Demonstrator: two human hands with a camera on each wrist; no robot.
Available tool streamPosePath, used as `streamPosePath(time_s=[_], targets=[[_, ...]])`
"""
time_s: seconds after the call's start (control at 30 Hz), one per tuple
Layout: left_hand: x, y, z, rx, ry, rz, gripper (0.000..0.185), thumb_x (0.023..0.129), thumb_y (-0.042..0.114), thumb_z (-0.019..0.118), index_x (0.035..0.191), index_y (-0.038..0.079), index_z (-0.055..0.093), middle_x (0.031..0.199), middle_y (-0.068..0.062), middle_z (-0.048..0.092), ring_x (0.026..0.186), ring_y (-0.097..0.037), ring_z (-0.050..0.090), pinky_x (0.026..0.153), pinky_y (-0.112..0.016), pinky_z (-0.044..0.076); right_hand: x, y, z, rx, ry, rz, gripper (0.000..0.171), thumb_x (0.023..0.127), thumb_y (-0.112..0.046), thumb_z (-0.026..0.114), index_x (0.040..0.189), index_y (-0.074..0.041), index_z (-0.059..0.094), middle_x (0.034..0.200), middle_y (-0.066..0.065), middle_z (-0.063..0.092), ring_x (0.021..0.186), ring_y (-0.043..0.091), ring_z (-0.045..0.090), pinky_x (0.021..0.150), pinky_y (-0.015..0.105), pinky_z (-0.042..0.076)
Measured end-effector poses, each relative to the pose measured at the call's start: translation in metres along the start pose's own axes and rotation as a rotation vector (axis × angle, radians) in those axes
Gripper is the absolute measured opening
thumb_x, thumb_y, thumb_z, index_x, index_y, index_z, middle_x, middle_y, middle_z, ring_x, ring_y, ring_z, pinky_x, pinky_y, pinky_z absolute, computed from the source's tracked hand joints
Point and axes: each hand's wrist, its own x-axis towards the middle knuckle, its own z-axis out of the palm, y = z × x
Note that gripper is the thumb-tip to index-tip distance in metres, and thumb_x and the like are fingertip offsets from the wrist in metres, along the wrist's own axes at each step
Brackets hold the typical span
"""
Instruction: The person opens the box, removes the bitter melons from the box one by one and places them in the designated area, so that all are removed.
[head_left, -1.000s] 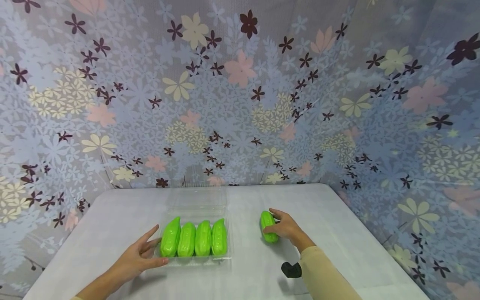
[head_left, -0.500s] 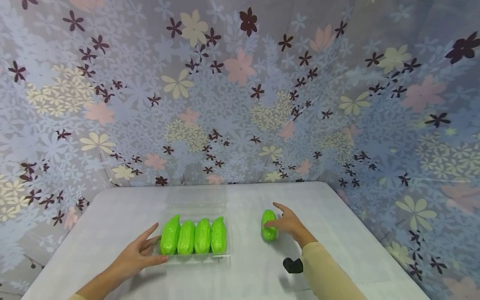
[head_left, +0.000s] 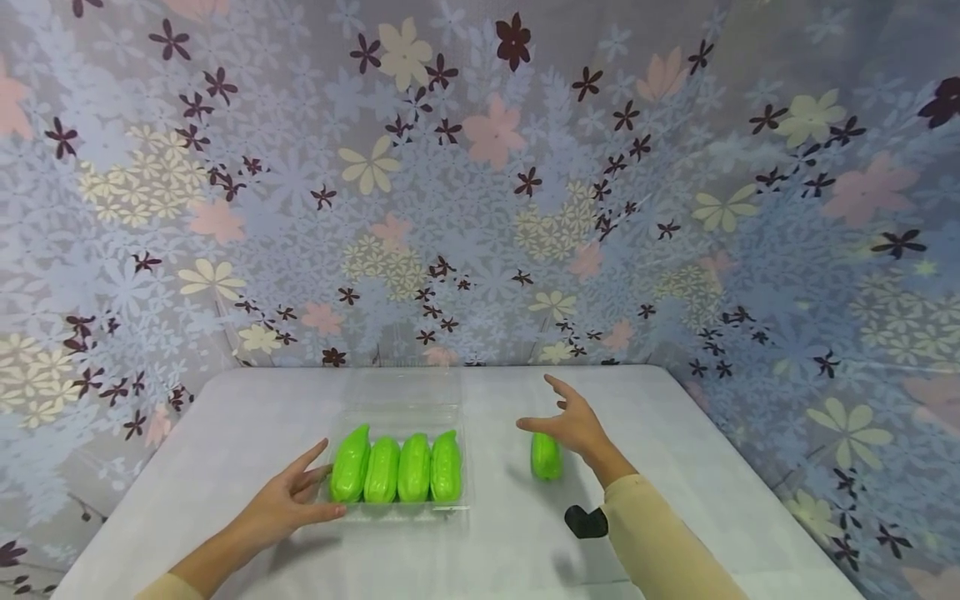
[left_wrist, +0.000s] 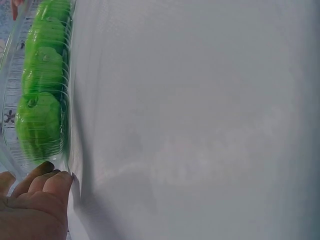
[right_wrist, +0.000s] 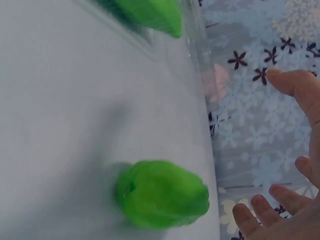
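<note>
In the lower middle of the head view we rest our left hand point(head_left: 288, 504) on the table point(head_left: 225, 433), its relaxed fingers point(left_wrist: 50, 182) touching the left edge of the clear tray point(head_left: 397, 510), where four green gourds point(head_left: 397, 467) lie side by side. Right of the tray, apart from it, the loose green gourd point(head_left: 547, 456) lies on the table, and our right hand point(head_left: 573, 425) hovers just above it with fingers point(right_wrist: 260, 207) spread wide, holding nothing. To do this step well, we judge that we should lower the hand straight over the gourd's middle, close around its sides gently, and keep the tray steady with the left hand.
</note>
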Motion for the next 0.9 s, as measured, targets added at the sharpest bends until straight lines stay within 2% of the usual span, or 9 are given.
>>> streamPosePath(time_s=[0.17,0.43,0.73,0.9], targets=[[0.003,0.002,0.001,0.018,-0.001,0.011,0.108,0.081,0.025,0.087,0.162,0.013,0.018,0.151,-0.031,0.038,0.137,-0.052,0.036,0.11,-0.056,0.035,-0.002,-0.012,0.003,0.027,-0.001,-0.03,0.108,0.073,-0.041,0.092,0.159,-0.019,0.031,0.163,0.015,0.026,0.144,0.042,0.031,0.108,0.063,0.038],[0.001,0.0,0.001,0.007,0.0,-0.016,0.108,0.081,0.025,0.087,0.163,0.014,0.017,0.152,-0.034,0.035,0.137,-0.053,0.035,0.108,-0.056,0.04,-0.008,-0.036,0.028,0.095,-0.027,-0.067,0.105,0.071,-0.03,0.094,0.158,-0.02,0.036,0.159,0.016,0.034,0.138,0.04,0.042,0.101,0.059,0.047],[0.001,0.0,0.002,0.003,0.005,-0.016,0.109,0.081,0.023,0.088,0.163,0.013,0.016,0.151,-0.035,0.035,0.136,-0.053,0.035,0.107,-0.056,0.04,-0.016,-0.06,0.052,0.182,-0.131,-0.145,0.101,0.072,-0.024,0.094,0.156,-0.023,0.039,0.155,0.014,0.04,0.132,0.038,0.048,0.094,0.053,0.054],[0.002,0.0,0.002,0.0,-0.004,-0.006,0.109,0.081,0.022,0.088,0.162,0.011,0.015,0.151,-0.037,0.033,0.136,-0.055,0.034,0.106,-0.056,0.042,-0.019,-0.067,0.058,0.206,-0.179,-0.153,0.102,0.07,-0.02,0.095,0.156,-0.023,0.039,0.153,0.014,0.04,0.131,0.038,0.049,0.091,0.05,0.056]])
